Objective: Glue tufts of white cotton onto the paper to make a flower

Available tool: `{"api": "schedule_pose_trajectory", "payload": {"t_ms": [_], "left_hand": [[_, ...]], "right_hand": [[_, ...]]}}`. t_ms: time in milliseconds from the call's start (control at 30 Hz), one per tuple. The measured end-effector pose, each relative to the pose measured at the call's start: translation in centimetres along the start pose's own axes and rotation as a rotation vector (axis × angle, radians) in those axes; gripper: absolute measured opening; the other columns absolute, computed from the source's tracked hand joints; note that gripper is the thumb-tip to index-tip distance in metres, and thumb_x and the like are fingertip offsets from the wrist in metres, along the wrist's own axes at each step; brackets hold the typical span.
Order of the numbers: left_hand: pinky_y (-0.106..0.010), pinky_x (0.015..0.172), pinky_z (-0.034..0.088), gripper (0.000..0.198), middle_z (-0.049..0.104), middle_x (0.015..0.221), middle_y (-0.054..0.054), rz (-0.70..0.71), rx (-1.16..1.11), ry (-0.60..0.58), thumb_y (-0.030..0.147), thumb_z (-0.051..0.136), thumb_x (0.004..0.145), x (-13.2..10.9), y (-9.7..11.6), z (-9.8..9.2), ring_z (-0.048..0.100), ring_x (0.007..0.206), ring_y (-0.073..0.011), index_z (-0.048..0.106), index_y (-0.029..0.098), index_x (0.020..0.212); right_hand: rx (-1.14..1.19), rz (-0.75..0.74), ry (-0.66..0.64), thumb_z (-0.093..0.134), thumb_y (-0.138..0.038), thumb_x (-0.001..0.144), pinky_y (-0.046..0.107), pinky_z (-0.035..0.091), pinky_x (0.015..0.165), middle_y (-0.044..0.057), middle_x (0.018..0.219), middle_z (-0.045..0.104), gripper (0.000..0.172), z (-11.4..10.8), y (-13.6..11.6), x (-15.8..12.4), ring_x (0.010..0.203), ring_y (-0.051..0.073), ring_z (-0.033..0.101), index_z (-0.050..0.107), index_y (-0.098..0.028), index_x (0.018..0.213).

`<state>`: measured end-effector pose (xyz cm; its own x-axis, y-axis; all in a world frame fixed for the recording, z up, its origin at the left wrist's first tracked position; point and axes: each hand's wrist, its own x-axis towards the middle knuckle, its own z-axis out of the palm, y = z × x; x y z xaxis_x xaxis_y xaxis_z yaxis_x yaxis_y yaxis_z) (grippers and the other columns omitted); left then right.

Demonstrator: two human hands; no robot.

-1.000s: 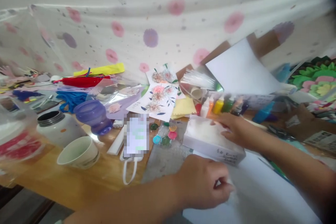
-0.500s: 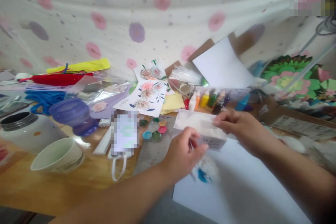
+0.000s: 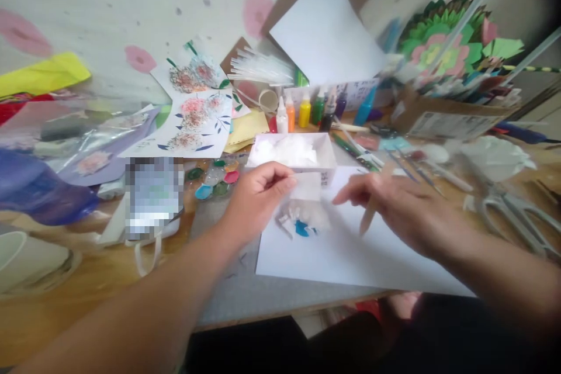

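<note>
My left hand pinches a thin white tissue-like piece between thumb and fingers, just in front of a white box. Soft white material fills that box. My right hand hovers over the white paper sheet, its fingers apart and blurred, with no held thing that I can make out. Beneath the pinched piece, a blue paint patch and crumpled whitish bits lie on the sheet.
Paint bottles stand behind the box. Scissors and brushes lie to the right. Left are a paint palette, a pixelated phone-like object and a pale cup. Painted flower sheets lean at the back.
The view has shifted right and down. Both hands have come off the box; the left now holds the white piece in front of it, and the right has moved away with fingers apart.
</note>
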<state>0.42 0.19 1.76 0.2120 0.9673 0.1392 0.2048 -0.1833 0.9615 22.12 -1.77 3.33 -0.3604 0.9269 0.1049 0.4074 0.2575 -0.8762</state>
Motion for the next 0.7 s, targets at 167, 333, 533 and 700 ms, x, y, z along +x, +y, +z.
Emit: {"api": "schedule_pose_trajectory", "payload": {"t_ms": [167,333,533,700], "left_hand": [[-0.019,0.057,0.037,0.015,0.050,0.067,0.003,-0.082,0.014,-0.132,0.029,0.054,0.076,0.4,-0.2,-0.3,0.045,0.061,-0.0075,0.054,0.014,0.074],[-0.019,0.055,0.037,0.017,0.054,0.067,0.002,-0.191,0.049,-0.324,0.031,0.058,0.073,0.5,-0.2,-0.8,0.047,0.060,-0.0081,0.058,0.015,0.075],[-0.018,0.056,0.036,0.010,0.058,0.071,0.002,-0.184,0.256,-0.730,0.025,0.056,0.072,0.4,0.4,-0.8,0.048,0.062,-0.0087,0.060,0.017,0.075],[-0.018,0.050,0.032,0.012,0.055,0.062,0.003,-0.124,0.480,-0.601,0.026,0.050,0.074,-0.2,-0.1,0.7,0.046,0.055,-0.0084,0.058,0.017,0.072]], "right_hand": [[0.059,0.064,-0.111,0.044,-0.035,0.086,0.022,0.044,0.052,0.002,0.069,0.058,0.029,1.7,0.4,-1.0,0.057,0.010,0.052,0.065,-0.019,0.074],[0.055,0.044,-0.215,0.051,-0.031,0.082,0.024,0.047,0.061,0.003,0.083,0.066,0.020,2.8,1.7,-1.0,0.069,0.013,0.059,0.065,-0.018,0.076],[0.140,0.114,-0.084,0.058,-0.031,0.076,0.026,0.050,0.066,0.002,0.081,0.069,0.017,3.1,2.2,-0.9,0.074,0.015,0.063,0.065,-0.018,0.085],[0.166,0.140,-0.040,0.059,-0.030,0.076,0.027,0.050,0.064,0.002,0.077,0.069,0.016,3.2,2.4,-0.5,0.072,0.016,0.063,0.065,-0.017,0.084]]}}
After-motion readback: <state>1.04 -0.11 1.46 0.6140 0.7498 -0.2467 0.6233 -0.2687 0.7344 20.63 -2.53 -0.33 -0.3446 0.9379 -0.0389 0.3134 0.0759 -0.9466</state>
